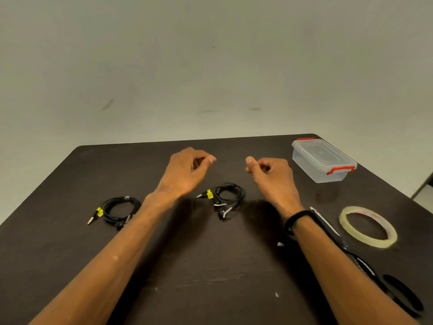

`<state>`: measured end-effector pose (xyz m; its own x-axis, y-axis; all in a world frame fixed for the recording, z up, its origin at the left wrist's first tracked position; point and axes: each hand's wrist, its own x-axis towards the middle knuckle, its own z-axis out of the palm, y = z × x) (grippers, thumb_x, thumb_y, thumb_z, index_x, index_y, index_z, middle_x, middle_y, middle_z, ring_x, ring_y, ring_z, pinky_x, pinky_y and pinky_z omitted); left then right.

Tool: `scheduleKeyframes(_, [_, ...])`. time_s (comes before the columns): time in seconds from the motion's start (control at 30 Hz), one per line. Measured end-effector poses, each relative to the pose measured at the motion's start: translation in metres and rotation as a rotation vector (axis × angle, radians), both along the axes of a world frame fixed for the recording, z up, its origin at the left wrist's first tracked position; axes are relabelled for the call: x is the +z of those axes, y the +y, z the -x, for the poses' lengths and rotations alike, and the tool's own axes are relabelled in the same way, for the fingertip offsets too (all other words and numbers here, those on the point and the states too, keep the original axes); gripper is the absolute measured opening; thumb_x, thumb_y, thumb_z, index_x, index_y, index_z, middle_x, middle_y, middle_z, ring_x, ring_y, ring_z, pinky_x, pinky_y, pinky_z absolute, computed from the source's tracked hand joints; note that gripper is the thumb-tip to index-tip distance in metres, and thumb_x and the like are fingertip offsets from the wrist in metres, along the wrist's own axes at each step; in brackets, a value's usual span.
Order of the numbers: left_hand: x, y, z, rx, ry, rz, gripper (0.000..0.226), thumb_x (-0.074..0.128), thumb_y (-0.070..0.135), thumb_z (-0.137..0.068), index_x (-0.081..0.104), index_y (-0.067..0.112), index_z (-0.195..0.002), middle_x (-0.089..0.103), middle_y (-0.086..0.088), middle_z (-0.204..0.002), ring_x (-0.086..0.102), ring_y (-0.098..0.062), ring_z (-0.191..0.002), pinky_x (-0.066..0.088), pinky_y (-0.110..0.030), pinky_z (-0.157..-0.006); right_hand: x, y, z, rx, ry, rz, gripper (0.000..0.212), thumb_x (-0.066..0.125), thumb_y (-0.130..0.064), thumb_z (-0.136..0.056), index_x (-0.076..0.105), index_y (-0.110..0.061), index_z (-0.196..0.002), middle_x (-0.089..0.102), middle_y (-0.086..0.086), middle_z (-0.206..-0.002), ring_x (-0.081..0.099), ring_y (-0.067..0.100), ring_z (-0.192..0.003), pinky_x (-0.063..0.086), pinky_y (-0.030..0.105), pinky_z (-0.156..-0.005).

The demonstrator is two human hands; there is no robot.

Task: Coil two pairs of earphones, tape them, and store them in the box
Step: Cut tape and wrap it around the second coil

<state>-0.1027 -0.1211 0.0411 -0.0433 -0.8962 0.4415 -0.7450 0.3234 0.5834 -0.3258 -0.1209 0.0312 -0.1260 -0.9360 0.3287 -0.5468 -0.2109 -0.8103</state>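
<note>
Mid-table, between left hand [187,170] & right hand [271,172], both curled, holding nothing I can see, coiled earphones [228,195]: light, floppy, so pinch across the loops

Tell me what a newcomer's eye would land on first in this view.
Two hands, the left hand and right hand, are raised over the middle of the dark table, fingers curled. Below them lie two coiled black earphones, one pair between the wrists and another further left. On the right stand a closed clear box with red clips and a tape roll.
</note>
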Motion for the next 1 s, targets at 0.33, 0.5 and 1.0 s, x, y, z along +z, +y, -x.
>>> scheduleKeyframes(0.33, [0.002, 0.058, 0.105, -0.287, -0.035, 0.319, 0.029, 0.062, 0.044, -0.099, 0.079, 0.023, -0.09, 0.068, 0.006, -0.075, 0.061, -0.012, -0.069, 0.051, -0.036, -0.07, 0.006, 0.146, 0.063, -0.06, 0.46, 0.076, 0.018, 0.074, -0.042, -0.093, 0.074, -0.024, -0.09, 0.065, -0.01, -0.077, 0.06, 0.008, -0.068, 0.054, 0.034, -0.068])
scheduleKeyframes(0.5, [-0.02, 0.083, 0.15, -0.355, -0.019, 0.183, 0.038, 0.065, 0.059, -0.091, 0.075, 0.032, -0.116, 0.069, 0.013, -0.104, 0.057, -0.006, -0.099, 0.045, -0.024, -0.091, 0.005, 0.203, 0.125, -0.214, 0.717, -0.168, 0.03, 0.07, -0.051, -0.093, 0.07, -0.029, -0.113, 0.062, -0.01, -0.102, 0.056, 0.011, -0.093, 0.057, 0.035, -0.076])
scheduleKeyframes(1.0, [-0.019, 0.082, 0.252, -0.144, -0.308, -0.197, 0.03, 0.073, 0.054, -0.085, 0.078, 0.029, -0.101, 0.071, 0.003, -0.108, 0.063, -0.024, -0.111, 0.05, -0.048, -0.098, 0.02, 0.22, 0.178, -0.003, 0.674, -0.479, 0.038, 0.074, -0.021, -0.096, 0.061, -0.03, -0.13, 0.064, -0.009, -0.117, 0.063, 0.01, -0.104, 0.059, 0.027, -0.092])
